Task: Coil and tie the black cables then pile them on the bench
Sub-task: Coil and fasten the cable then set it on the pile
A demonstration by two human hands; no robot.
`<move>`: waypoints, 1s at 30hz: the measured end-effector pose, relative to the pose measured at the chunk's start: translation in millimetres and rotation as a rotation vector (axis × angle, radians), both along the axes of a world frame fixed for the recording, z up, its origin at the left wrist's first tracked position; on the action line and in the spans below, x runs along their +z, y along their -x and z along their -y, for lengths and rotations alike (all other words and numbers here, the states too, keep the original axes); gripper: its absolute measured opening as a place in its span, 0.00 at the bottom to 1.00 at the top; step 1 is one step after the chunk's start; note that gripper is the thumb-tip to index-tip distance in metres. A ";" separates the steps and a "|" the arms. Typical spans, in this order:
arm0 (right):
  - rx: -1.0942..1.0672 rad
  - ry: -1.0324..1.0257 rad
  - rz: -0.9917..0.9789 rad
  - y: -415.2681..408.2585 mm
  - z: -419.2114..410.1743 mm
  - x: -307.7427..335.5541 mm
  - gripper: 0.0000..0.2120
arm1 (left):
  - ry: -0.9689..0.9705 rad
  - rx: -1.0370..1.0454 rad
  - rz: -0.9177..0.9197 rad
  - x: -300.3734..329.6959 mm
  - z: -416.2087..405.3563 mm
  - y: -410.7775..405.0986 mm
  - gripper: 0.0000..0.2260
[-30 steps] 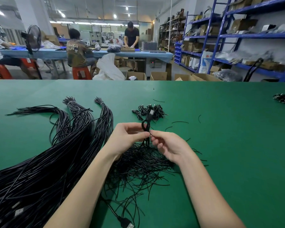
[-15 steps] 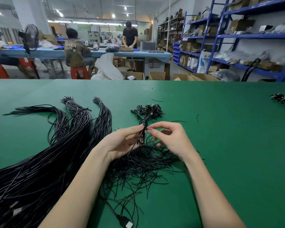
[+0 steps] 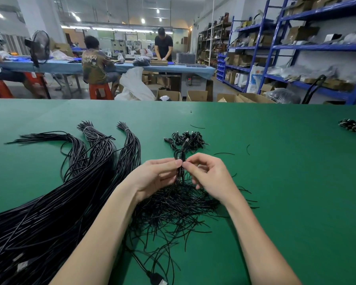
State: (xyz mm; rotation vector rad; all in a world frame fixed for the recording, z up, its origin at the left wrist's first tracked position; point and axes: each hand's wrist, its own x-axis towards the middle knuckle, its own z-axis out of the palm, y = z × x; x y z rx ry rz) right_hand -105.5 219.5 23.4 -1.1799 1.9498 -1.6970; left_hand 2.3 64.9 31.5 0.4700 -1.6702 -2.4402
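Both hands meet mid-counter (image 3: 275,182), just above a loose heap of thin black ties (image 3: 173,208). Left hand (image 3: 152,177) & right hand (image 3: 210,177) each pinch a small coiled cable (image 3: 181,159) between thumb & forefinger, fingertips nearly touching; other right fingers curl loosely. Pile of tied coils (image 3: 188,139) lies just beyond, toward the far edge. Long cable bundles (image 3: 56,198) fan out from the near left corner.

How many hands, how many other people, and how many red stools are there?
Hands: 2, the left hand and right hand, both pinching one coiled black cable
Other people: 3, at the blue table
Red stools: 3 in view
Total: 8
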 end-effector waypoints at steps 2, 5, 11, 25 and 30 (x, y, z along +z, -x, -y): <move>0.041 0.013 0.107 -1.4 3.2 -2.0 0.08 | 0.087 0.013 -0.034 0.6 2.4 -1.0 0.14; 0.132 0.024 0.489 -1.3 5.8 -1.9 0.12 | 0.226 0.068 -0.116 -0.2 0.4 -1.2 0.13; 0.190 0.046 0.976 -1.5 5.3 -0.7 0.05 | 0.249 0.140 -0.157 -2.1 -5.5 4.3 0.12; -0.338 0.107 -0.456 -0.1 6.1 -6.9 0.05 | 0.058 0.160 -0.079 -3.2 -2.8 6.1 0.17; -0.034 0.021 0.641 -3.8 8.8 0.8 0.06 | 0.254 0.161 -0.157 -3.7 -4.6 4.2 0.12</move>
